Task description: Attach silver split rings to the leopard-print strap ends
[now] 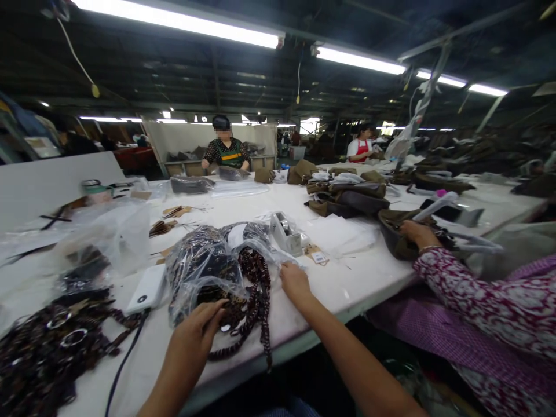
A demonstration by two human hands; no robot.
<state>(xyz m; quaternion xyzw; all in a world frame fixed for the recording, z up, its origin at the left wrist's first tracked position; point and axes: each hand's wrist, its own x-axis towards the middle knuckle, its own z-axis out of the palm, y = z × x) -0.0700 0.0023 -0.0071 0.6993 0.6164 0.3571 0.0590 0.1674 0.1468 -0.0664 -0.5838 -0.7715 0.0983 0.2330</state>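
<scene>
A clear plastic bag lies on the white table in front of me, filled with dark brown, tortoiseshell-patterned strands. A bundle of brown beaded or braided straps spills from it toward the table's front edge. At the bag's lower mouth, my left hand has its fingers closed together on the plastic rim. My right hand is curled around the plastic film on the bag's right side. Just beyond it stands a white tape dispenser, with paper tags beside it.
A white power bank with a black cable lies left, near piled dark straps. A co-worker's hand holds a brown bag at right. Stacked bags stand behind; another person works across the table.
</scene>
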